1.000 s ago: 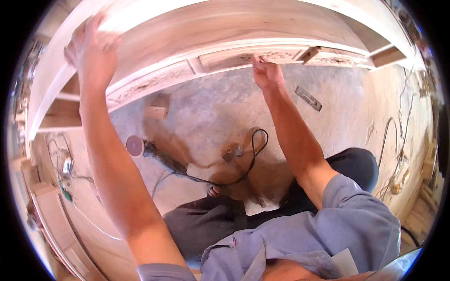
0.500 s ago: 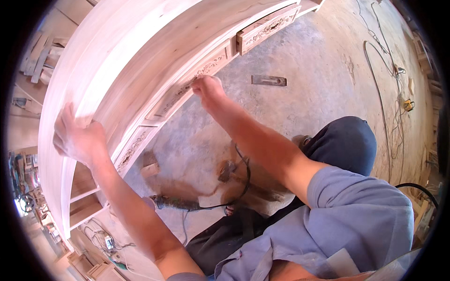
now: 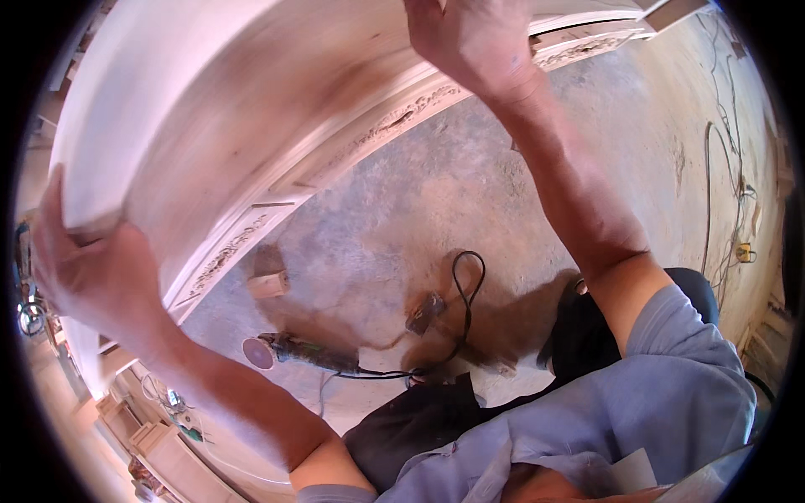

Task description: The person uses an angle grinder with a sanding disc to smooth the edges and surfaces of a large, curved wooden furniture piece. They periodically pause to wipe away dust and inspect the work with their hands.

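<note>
Left hand (image 3: 105, 272): clamped on the wooden cabinet (image 3: 277, 126), left end
Right hand (image 3: 474, 42): over its front edge; cannot tell if gripping
Grinder (image 3: 314, 352): on the floor (image 3: 394, 201)

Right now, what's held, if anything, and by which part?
The left hand spans the left edge of the wooden cabinet; gripping or merely touching cannot be told. The right hand has its fingertips out of frame; its hold is unclear.

A cabinet (image 3: 251, 109) stretched before the person (image 3: 579, 411), from near left to far right. The left hand (image 3: 101, 268) was at its left end, the right hand (image 3: 478, 42) farther along. On the floor (image 3: 394, 201) between cabinet and legs (image 3: 411, 427) lay a grinder (image 3: 310, 352), a block (image 3: 268, 285) just beyond it; cables (image 3: 708, 176) lay far right.
</note>
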{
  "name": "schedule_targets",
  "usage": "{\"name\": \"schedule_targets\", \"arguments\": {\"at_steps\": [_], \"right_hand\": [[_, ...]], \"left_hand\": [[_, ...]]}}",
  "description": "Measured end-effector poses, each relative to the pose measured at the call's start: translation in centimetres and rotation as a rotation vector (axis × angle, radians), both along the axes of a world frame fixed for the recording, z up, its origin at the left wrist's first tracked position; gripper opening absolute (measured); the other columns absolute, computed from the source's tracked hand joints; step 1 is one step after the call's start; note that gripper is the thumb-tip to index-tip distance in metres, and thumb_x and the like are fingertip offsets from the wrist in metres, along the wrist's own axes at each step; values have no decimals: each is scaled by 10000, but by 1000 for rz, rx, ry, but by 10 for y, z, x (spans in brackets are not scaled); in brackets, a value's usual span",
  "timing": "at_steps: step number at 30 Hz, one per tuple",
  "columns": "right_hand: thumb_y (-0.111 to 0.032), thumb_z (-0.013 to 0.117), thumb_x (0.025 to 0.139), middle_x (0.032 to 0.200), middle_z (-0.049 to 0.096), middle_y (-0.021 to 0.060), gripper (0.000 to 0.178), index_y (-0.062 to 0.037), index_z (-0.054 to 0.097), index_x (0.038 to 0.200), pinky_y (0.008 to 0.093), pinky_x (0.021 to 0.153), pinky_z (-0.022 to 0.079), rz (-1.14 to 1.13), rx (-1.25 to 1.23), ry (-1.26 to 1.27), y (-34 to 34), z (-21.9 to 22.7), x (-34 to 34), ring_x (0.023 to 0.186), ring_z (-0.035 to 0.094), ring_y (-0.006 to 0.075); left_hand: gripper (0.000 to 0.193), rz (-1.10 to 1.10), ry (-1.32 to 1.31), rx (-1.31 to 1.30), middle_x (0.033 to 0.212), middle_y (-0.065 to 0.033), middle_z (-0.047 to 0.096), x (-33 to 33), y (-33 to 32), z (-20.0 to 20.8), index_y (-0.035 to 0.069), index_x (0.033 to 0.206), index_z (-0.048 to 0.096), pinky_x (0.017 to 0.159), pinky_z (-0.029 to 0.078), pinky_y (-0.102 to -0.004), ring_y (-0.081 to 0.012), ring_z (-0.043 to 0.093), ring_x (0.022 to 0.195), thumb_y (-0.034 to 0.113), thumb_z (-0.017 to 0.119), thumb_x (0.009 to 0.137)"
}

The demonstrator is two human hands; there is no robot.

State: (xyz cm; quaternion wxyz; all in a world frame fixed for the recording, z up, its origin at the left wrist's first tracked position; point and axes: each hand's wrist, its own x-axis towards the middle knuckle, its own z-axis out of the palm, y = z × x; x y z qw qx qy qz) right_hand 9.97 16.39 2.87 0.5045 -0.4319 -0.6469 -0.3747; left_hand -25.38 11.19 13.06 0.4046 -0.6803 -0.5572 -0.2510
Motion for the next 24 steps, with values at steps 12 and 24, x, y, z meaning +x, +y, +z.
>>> {"name": "schedule_targets", "arguments": {"at_steps": [12,24], "right_hand": [[91,498,686,1587,128,298,927,-40,210,1558,546,1211,162,31,-205,101,76,4,-34,1471,119,505],[-206,694,822,1483,487,157,660,-9,500,1422,368,1106,391,-56,-609,439,75,-167,52,1353,478,301]], "left_hand": [[548,-45,50,-284,1157,-152,698,-42,139,2,179,1303,639,965,474,-445,-356,651,1088,148,563,761],[486,35,3,-524,1071,-240,694,-76,207,-20,103,1286,621,840,527,-442,-394,676,988,104,556,804]]}}
